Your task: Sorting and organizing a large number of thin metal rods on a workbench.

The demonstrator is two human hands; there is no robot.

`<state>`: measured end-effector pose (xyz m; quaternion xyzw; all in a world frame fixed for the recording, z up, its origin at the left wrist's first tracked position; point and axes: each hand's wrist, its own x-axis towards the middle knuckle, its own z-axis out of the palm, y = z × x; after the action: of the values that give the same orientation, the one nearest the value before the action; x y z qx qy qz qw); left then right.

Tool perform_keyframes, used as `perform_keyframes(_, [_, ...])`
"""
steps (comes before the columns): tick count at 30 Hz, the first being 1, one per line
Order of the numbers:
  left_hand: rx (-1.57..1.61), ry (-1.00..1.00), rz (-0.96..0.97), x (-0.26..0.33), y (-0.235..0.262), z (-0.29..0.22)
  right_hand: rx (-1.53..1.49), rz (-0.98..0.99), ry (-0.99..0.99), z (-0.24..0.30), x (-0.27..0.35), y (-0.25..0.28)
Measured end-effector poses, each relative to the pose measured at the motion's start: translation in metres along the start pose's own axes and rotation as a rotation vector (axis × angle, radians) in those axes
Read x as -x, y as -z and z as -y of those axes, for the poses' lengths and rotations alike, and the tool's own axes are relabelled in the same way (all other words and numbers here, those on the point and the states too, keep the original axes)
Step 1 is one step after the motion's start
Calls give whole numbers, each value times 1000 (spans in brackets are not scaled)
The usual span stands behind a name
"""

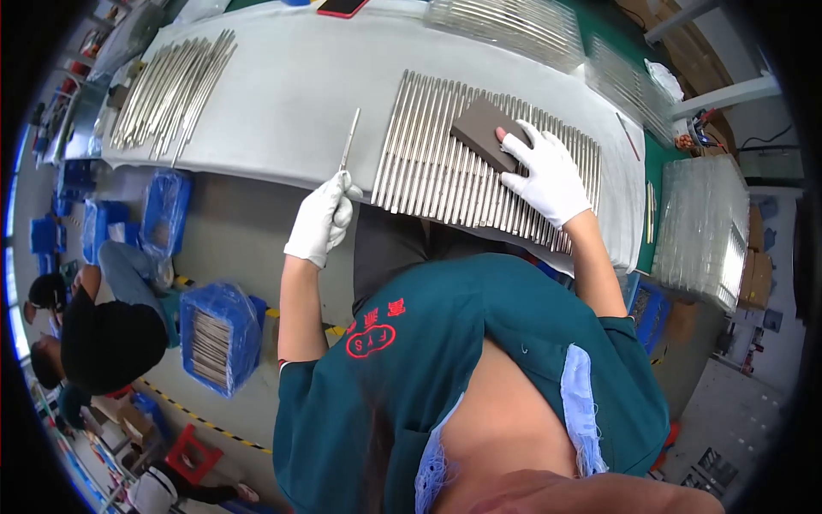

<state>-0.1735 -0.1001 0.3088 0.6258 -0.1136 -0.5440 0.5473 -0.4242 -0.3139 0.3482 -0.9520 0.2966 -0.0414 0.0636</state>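
Observation:
My left hand (324, 218), in a white glove, pinches the lower end of a slim silver metal rod (351, 137), which points away from me at the table's near edge. My right hand (548, 171), gloved with one fingertip bare, grips a flat brown-grey block (486, 128). The block lies across a wide row of silver metal rods (437, 146) set side by side on the white-covered table (282, 86). Part of the row is hidden beneath the block and my right hand.
A loose pile of rods (175, 94) lies at the far left. Clear plastic trays (514, 30) line the back, and more are stacked (702, 223) at the right. Blue lined bins (214, 338) stand on the floor at left, near a seated person (116, 330).

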Motion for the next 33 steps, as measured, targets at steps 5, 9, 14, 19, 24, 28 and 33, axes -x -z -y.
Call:
perform_keyframes(5, [140,100,71,-4,-5,26,-65,-39,98,35,-21,12])
perform_keyframes(9, [206,108,125,-9,0,33,27,-5,190,39,-29,-2])
perform_keyframes(14, [151,70,155,-12,6,36,-49,-98,195,38,-26,-10])
perform_keyframes(19, [107,61,141,-7,4,29,24,-224,469,86,-41,2])
perform_keyframes(24, [-5,-14,30,-5,-4,24,96,-404,586,96,-77,-20])
perform_keyframes(28, [64,-30,16,-4,-7,26,44,-271,520,78,-48,-8])
perform_keyframes(33, [62,-85,23,-7,-7,31,137,-340,537,92,-73,-3])
